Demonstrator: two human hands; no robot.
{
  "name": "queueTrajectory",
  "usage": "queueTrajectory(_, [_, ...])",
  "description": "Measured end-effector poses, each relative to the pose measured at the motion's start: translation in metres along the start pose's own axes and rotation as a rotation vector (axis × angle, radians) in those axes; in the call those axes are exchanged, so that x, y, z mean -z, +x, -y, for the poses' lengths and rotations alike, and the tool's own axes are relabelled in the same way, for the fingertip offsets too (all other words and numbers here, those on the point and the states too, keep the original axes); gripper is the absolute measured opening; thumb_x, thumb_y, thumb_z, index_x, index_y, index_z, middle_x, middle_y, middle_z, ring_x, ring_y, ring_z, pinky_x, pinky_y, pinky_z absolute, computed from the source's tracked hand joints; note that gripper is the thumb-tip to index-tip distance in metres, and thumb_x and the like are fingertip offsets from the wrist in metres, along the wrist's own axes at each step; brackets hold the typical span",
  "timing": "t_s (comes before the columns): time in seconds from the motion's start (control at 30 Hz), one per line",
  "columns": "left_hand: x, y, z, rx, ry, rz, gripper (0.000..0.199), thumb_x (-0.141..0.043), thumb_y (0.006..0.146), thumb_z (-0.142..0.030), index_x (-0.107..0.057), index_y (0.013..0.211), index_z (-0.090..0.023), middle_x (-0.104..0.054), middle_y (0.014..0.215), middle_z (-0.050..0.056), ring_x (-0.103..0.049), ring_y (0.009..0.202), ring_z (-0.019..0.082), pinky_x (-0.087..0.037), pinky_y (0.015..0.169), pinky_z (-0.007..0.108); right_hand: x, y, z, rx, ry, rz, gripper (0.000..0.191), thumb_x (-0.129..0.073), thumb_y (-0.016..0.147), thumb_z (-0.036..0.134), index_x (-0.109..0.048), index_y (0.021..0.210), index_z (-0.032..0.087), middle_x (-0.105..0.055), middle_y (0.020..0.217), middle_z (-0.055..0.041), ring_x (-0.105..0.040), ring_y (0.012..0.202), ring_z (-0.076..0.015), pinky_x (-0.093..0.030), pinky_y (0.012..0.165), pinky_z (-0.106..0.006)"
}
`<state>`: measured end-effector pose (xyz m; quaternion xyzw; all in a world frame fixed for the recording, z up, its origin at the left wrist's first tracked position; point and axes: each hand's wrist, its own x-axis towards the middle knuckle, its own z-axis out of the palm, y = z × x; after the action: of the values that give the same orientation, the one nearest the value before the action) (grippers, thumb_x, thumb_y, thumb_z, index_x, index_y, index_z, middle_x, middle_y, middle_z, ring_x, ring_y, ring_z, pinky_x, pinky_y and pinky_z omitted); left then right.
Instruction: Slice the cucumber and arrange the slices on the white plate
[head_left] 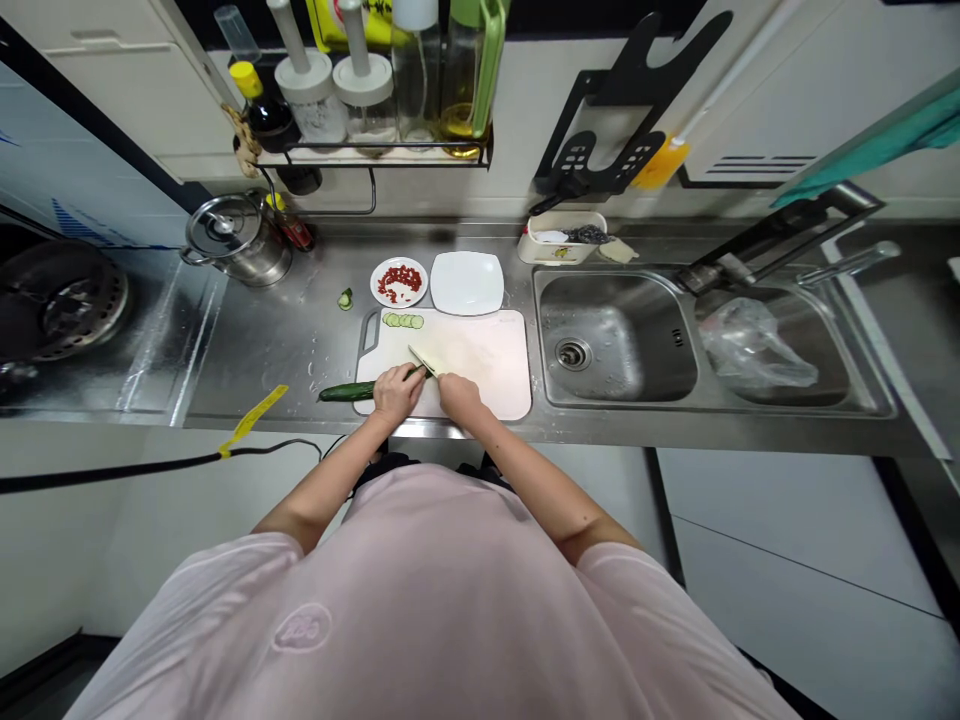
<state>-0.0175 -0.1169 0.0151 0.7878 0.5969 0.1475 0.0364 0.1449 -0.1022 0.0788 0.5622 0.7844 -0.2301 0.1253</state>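
A long green cucumber (346, 392) lies across the front left of the white cutting board (487, 365), its left end reaching past the board onto the counter. My left hand (397, 392) is closed over the cucumber near its right end. In my right hand (459, 398) is a knife (424, 359), gripped by the handle, its blade pointing up and left at the cucumber's cut end. A short row of cucumber slices (403, 321) rests at the board's upper left. Behind the board are a plate of chopped red pieces (411, 274) and a bare white plate (466, 284).
A double sink (622, 340) is to the right, with a plastic bag (757, 345) in its far basin. Cucumber scraps (345, 299) lie left of the plates. A steel pot (238, 240) stands at the back left. Overhead, a rack (375, 155) carries bottles and jars.
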Motion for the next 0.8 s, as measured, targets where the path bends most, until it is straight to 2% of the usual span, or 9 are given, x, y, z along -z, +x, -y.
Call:
queueTrajectory(0.27, [0.005, 0.001, -0.003, 0.053, -0.031, 0.084, 0.037, -0.038, 0.093, -0.039, -0.062, 0.121, -0.031, -0.062, 0.119, 0.006, -0.054, 0.102, 0.023, -0.038, 0.084, 0.037, -0.009, -0.004, -0.005, 0.012, -0.004, -0.039, 0.029, -0.036, 0.089, 0.005, -0.056, 0.108, 0.013, -0.065, 0.101, -0.0125, -0.065, 0.095, -0.0222, -0.049, 0.078, -0.03])
queueTrajectory(0.8, [0.004, 0.001, -0.003, 0.062, -0.058, 0.062, 0.037, -0.038, 0.093, -0.039, -0.063, 0.119, -0.031, -0.062, 0.118, 0.005, -0.054, 0.101, 0.023, -0.038, 0.085, 0.036, -0.011, 0.014, 0.002, -0.014, 0.026, -0.055, 0.029, -0.035, 0.09, 0.006, -0.053, 0.111, 0.014, -0.062, 0.108, -0.0121, -0.063, 0.098, -0.0196, -0.048, 0.08, -0.028])
